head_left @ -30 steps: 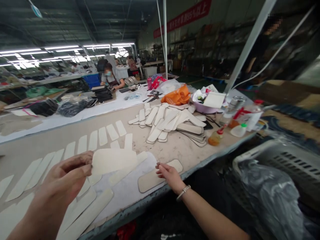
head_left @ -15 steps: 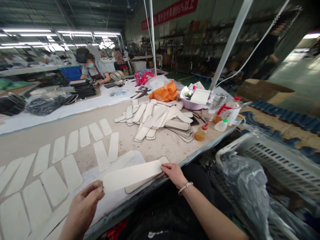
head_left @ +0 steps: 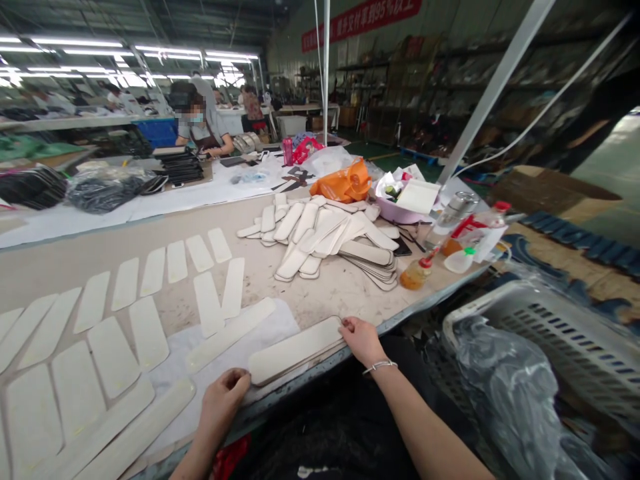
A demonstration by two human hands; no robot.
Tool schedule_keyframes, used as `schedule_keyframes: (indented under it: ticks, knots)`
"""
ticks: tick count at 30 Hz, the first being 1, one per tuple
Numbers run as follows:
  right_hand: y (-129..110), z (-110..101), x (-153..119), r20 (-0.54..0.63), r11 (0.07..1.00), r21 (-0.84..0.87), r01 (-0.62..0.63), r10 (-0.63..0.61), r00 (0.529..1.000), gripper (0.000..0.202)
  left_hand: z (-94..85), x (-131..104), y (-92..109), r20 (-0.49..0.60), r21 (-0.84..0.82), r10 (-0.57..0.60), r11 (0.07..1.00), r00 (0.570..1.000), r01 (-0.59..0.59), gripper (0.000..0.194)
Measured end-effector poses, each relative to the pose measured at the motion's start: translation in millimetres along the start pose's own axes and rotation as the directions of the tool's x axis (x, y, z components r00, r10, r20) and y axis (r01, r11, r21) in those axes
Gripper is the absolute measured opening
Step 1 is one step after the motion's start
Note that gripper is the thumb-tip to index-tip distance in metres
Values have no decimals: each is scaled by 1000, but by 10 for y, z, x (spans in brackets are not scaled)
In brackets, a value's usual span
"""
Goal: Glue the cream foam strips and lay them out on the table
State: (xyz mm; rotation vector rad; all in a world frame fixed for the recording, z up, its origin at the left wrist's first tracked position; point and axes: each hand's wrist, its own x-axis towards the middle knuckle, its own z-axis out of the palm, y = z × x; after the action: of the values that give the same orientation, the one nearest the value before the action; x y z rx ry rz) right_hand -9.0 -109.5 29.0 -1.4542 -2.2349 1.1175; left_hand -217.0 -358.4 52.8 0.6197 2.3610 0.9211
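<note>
Strip (head_left: 295,348) of pale, flat, probably light and bendable material is laid on a matching piece at the tabletop (head_left: 350,293) edge, lower centre. Its ends are pinched by left hand (head_left: 223,400) and right hand (head_left: 361,339), the likeliest holds.

Bare surface (head_left: 345,293) lies open between the near edge and the heaped strips (head_left: 325,240); bottles (head_left: 420,272) crowd the right end, and laid-out pieces (head_left: 145,333) fill the left.
</note>
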Motion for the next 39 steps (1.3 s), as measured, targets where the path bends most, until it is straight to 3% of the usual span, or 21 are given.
schedule_keyframes:
  ticks: [11,18,35,37,39]
  knots:
    - [31,8,26,25,990,-143,-8,12,1000,19,72,85,15,34,320,34,947,999,-43,21]
    - [85,34,28,19,984,-176,-15,19,1000,21,117,85,-11,-9,338,50,940,999,-44,15]
    - [145,63,46,-10,982,-190,0,-2,1000,23,145,24,-118,-53,364,213,914,976,-179,7]
    - [143,61,43,-8,983,-184,-2,0,1000,23,141,2,-196,-81,327,265,918,961,-225,12]
    - [135,58,40,-9,984,-177,-6,4,1000,24,144,-32,-291,-85,261,400,893,912,-367,16]
